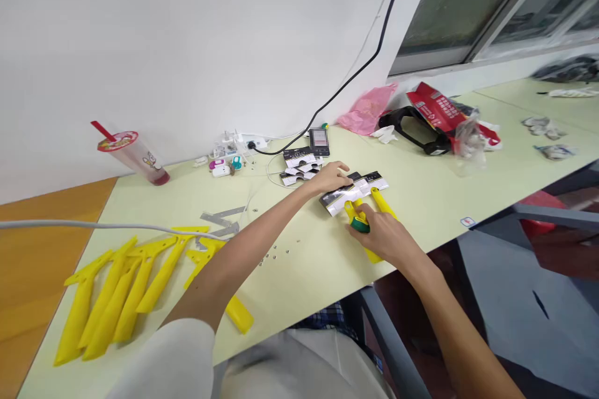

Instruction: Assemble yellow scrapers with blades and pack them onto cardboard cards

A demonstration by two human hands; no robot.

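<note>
My right hand [381, 230] is closed around a yellow-and-green handled tool [360, 224], whose working end I cannot make out. Yellow plastic handles [384, 202] lie beside and partly under that hand. My left hand [331, 177] reaches across, fingers spread, with its fingertips at the edge of a black-and-white card [344, 197]. Another such card [375, 181] lies just to the right. Behind the left hand is a small stack of similar cards [299, 162]. Several yellow T-shaped handles [84, 305] lie at the left, some partly hidden by my left forearm.
Thin metal strips [222, 218] and small screws or nuts [274, 249] are scattered mid-table. Along the wall stand a drink cup [135, 153], a power strip [238, 143] with a black cable, and a dark device [319, 140]. A pink bag [367, 109] and red packaging [437, 109] lie back right.
</note>
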